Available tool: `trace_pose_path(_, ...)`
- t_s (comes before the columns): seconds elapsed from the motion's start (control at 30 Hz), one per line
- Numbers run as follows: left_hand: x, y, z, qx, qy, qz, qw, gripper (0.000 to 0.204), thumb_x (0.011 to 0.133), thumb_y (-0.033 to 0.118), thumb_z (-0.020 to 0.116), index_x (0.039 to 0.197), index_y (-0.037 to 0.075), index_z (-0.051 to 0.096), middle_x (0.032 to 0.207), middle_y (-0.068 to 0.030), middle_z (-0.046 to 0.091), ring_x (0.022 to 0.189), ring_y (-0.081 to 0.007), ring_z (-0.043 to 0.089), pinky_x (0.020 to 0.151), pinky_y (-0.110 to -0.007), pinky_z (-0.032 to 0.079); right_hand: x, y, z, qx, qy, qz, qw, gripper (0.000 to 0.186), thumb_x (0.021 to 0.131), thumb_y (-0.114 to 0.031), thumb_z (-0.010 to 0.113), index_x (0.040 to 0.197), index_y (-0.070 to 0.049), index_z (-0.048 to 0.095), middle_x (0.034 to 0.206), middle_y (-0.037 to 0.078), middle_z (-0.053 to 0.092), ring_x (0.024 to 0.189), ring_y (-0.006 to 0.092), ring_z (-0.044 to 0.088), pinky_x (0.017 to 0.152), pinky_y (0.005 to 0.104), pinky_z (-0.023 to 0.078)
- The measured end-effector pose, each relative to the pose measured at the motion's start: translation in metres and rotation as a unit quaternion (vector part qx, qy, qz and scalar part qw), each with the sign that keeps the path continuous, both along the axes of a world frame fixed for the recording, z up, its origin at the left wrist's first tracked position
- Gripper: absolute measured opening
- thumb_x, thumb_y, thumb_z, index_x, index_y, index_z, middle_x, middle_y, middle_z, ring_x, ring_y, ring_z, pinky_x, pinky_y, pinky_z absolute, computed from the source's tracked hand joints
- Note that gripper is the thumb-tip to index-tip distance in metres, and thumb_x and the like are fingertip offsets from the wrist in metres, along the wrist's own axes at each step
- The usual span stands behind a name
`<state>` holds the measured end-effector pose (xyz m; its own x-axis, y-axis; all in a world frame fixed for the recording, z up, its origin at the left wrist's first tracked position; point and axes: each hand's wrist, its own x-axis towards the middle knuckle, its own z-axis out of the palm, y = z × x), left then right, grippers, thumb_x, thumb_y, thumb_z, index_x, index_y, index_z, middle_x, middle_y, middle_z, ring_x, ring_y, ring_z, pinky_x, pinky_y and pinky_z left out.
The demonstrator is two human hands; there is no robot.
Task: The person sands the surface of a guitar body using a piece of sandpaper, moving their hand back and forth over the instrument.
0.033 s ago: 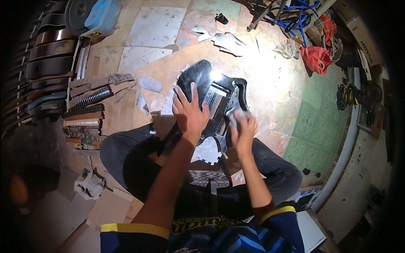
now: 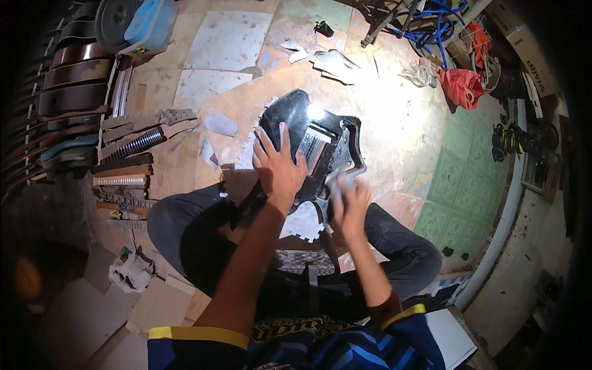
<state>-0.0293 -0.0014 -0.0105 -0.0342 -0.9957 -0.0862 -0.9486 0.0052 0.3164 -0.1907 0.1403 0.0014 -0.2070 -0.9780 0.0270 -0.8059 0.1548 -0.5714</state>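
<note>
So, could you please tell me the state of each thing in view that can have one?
Electric guitar body: glossy black, cavities open.
Left hand: spread flat on the body.
Right hand: blurred, closed around a grey pad.
Guitar necks: lying side by side.
Red cloth: crumpled.
White plastic bag: crumpled.

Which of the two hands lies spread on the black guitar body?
The left hand, spread across the black guitar body; the right hand instead grips a blurred pale piece.
</note>
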Motion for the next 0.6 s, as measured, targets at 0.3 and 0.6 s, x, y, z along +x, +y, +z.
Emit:
trace_pose_path(0.3,-0.001,-0.003,-0.007,-0.027,-0.012,0.004,1.000,0.075,0.094,0.039,0.060,0.163,0.019,0.036,0.164,-0.0351,0.024,0.143,-0.0507,0.036,0.113,-0.058,0.036,0.000,-0.018,0.003,-0.015,-0.024,-0.005,1.000,0.046,0.085,-0.010,0.076,0.130,-0.017,0.069,0.129,0.023,0.057,0.121,0.0431,0.052,0.100,0.0520,0.039)
trace_pose_path(0.6,-0.001,0.000,-0.005,-0.026,0.017,-0.001,1.000,0.075,0.097,0.034,0.060,0.164,0.017,0.032,0.163,-0.0379,0.022,0.142,-0.0539,0.035,0.114,-0.061,0.035,0.003,-0.037,0.014,-0.009,0.011,-0.021,1.000,0.048,0.085,-0.008,0.077,0.131,-0.019,0.069,0.127,0.022,0.058,0.119,0.0423,0.052,0.099,0.0505,0.039)
